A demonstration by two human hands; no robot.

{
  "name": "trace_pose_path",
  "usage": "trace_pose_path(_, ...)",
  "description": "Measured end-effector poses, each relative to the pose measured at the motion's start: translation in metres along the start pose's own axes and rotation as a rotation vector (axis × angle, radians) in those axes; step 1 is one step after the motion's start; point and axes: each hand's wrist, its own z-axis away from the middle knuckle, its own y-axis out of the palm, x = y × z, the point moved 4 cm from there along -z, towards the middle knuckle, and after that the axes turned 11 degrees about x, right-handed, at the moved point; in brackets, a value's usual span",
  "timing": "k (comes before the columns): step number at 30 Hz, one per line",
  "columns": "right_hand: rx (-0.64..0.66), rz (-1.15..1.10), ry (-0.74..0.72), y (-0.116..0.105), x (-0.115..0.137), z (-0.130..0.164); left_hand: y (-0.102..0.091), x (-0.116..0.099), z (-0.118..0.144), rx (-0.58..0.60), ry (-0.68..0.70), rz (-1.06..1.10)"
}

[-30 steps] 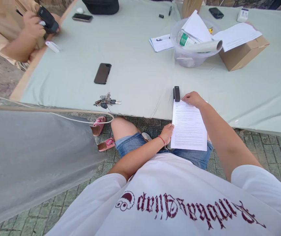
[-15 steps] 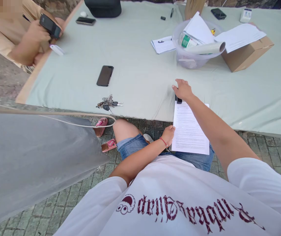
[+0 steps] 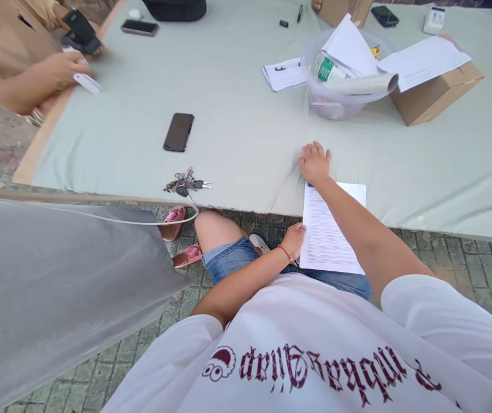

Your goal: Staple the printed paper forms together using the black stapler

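The thin white printed paper (image 3: 327, 244), one sheet or several, was right of the frame's centre. Its top part lay on the pale green, cloth-covered tabletop (image 3: 237, 109); its lower part reached past the near edge, above your blue denim shorts (image 3: 231, 258). The grip of your left hand (image 3: 294, 241) was closed on the paper's left edge. Your right hand (image 3: 315, 163) lay palm down at the paper's top, fingers a little spread. A small black piece (image 3: 310, 184) showed under the wrist; whether the hand pressed on it, I could not tell. The paper seemed light, flexible and easy to crease, so a flat hold at the side margin was suitable. Leftward there was room until the bunch of keys (image 3: 183, 190); upward, the translucent plastic basin (image 3: 334, 107) limited the movement.
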Motion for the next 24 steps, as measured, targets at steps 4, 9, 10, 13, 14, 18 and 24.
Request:
trace_pose_path(4, -0.043, -0.053, 0.003, 0.003, -0.002, -0.001, -0.001, -0.001, 0.001, -0.011, -0.006, -0.002)
trace_pose_path(9, -0.111, -0.198, 0.009, -0.008, -0.008, -0.008, -0.004, -0.006, 0.003, 0.001, 0.008, -0.022)
trace_pose_path(10, -0.14, -0.226, 0.005, -0.014, -0.011, -0.005, -0.005, -0.008, 0.004, 0.002, 0.008, -0.019)
trace_pose_path(13, -0.261, -0.311, 0.01, -0.032, -0.023, 0.02, -0.009, -0.011, 0.01, 0.039, 0.001, -0.012)
trace_pose_path(14, -0.308, -0.343, 0.026, -0.037, -0.03, 0.036, -0.011, -0.012, 0.013, 0.056, -0.006, -0.011)
trace_pose_path(18, -0.467, -0.502, 0.164, -0.036, -0.069, 0.127, -0.025, -0.014, 0.028, 0.093, -0.047, 0.014)
trace_pose_path(24, -0.406, -0.816, 0.395, 0.023, -0.112, 0.254, -0.046, -0.021, 0.048, 0.049, -0.072, 0.069)
